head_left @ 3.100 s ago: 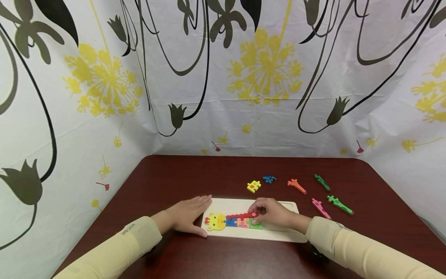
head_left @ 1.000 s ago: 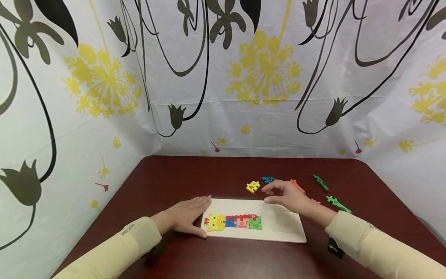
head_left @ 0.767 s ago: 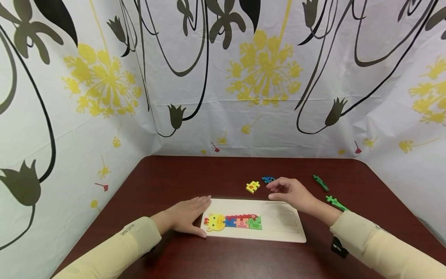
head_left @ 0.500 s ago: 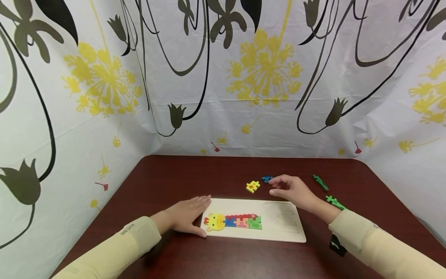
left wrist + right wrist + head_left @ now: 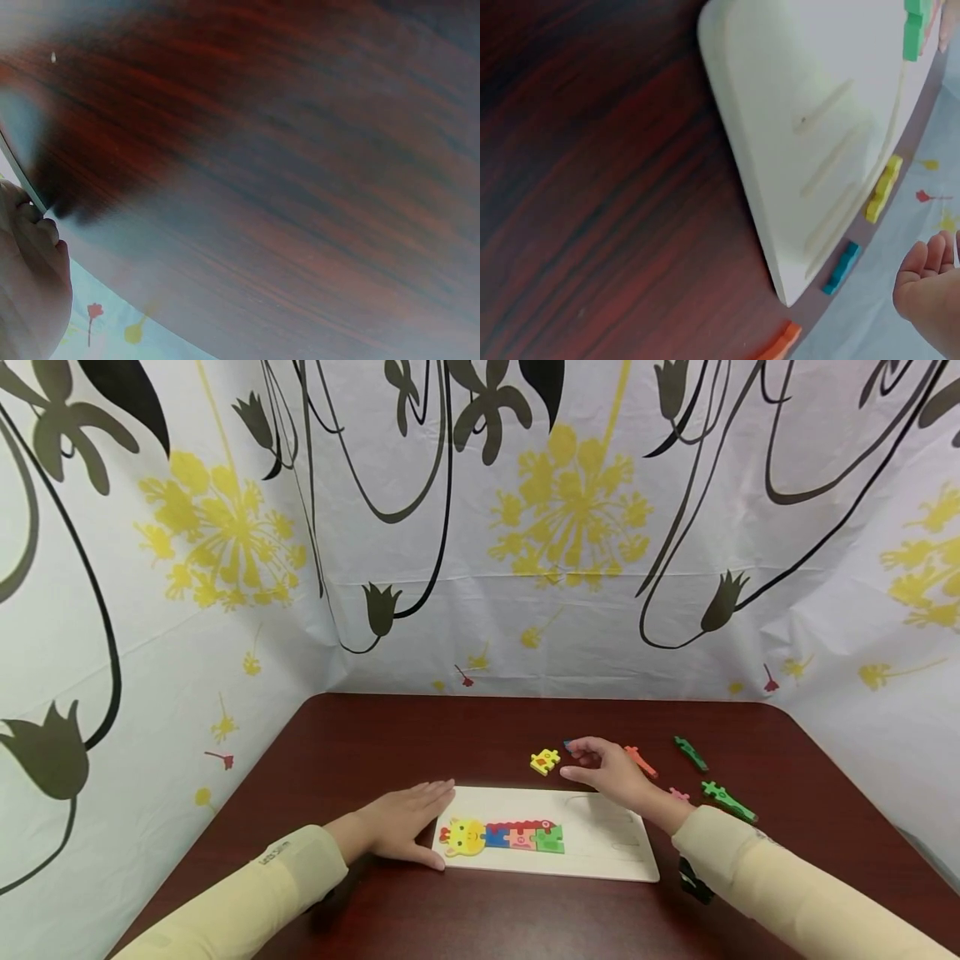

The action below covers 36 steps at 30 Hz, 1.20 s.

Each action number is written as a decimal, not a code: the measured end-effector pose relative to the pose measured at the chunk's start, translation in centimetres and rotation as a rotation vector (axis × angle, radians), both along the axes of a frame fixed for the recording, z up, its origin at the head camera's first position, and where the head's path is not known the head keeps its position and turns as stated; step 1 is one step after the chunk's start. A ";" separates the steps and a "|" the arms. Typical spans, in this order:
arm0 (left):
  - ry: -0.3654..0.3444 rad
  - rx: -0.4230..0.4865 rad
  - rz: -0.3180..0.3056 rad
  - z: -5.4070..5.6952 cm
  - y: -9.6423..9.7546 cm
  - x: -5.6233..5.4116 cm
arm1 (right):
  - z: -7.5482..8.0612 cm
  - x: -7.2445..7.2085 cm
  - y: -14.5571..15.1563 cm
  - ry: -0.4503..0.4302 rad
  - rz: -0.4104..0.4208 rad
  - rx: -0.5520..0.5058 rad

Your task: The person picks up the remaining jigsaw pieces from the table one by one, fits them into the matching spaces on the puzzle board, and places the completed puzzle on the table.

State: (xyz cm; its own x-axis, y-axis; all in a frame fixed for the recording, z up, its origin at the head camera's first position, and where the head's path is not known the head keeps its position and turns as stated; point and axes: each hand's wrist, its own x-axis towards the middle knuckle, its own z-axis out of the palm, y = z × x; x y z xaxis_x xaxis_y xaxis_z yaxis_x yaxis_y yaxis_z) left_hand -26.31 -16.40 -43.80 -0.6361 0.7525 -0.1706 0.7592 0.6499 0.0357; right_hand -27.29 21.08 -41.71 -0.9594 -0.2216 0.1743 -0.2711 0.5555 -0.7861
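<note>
A pale wooden puzzle board (image 5: 600,843) lies on the table, holding a yellow giraffe head (image 5: 463,837), a red strip and blue, pink and green neck pieces. My left hand (image 5: 401,827) rests flat at the board's left edge, fingers straight and thumb spread along it. Behind the board's far edge, my right hand (image 5: 611,777) hovers with loosely bent fingers, thumb apart, holding nothing. Its fingertips overlap a blue puzzle piece (image 5: 567,745), mostly hidden in the head view; the right wrist view shows that blue piece (image 5: 841,268) on the table.
A yellow puzzle piece (image 5: 544,762) lies left of the right hand. To its right are an orange piece (image 5: 641,762), a partly covered pink piece (image 5: 679,794), a green piece (image 5: 729,802) and a dark green piece (image 5: 691,753). A patterned cloth hangs behind the table.
My right hand has left the red strip on the board, gone back and right over the loose pieces, then shifted left toward the blue one. The left hand has stayed put.
</note>
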 end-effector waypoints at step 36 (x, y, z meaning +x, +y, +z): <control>-0.004 0.005 0.003 -0.1 -0.1 -0.1 | -3.1 -2.5 -3.1 -0.113 -0.142 0.116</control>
State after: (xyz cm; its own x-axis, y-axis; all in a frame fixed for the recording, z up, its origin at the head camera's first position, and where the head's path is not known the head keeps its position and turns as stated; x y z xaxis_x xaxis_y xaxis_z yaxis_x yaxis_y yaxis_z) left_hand -26.41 -16.53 -43.88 -0.6374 0.7517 -0.1692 0.7573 0.6517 0.0421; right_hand -29.77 18.01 -44.81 -0.9945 -0.0947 0.0447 -0.0969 0.6702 -0.7358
